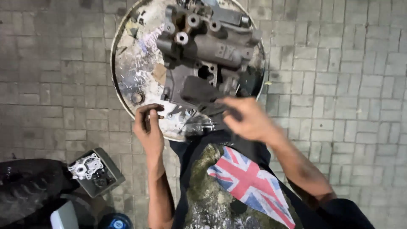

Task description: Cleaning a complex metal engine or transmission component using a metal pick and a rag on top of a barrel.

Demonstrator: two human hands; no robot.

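Note:
A large grey cast-metal machine part (203, 55) with several bored holes lies on a round, stained metal drum top (127, 72). My left hand (148, 127) rests at the drum's near edge, fingers curled around a small dark object that I cannot make out. My right hand (248, 118) is blurred, at the part's lower right, fingers closed on a dark flat piece (203, 95) lying against the casting.
Grey paving bricks (339, 85) surround the drum. A small rectangular tray (108, 169) with a white metal part (85, 166) and dark bits sits at lower left, beside a black bag (25, 186). A small round fitting (136, 98) lies on the drum top.

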